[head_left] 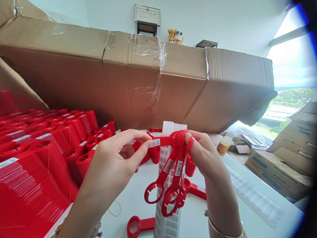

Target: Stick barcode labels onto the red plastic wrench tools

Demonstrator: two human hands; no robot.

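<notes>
My left hand [123, 148] pinches one end of a red plastic strap [164, 141] that carries a white barcode label [155, 142]. Its other end runs into the bunch in my right hand [200, 148]. That hand is closed around several red ring-ended straps, with one ring hooked over a finger. Their lower ends hang down as open rings [154, 192], two with barcode labels facing me. Behind them lies a strip of label sheet [168, 228] on the white table, partly covered by the straps.
Stacks of red straps [42, 178] fill the left side. Loose straps [133, 226] lie on the table [128, 195], near a rubber band [115, 209]. A large cardboard box [131, 82] stands behind. At right are a label sheet [257, 198], a glue bottle [224, 145] and cartons [277, 172].
</notes>
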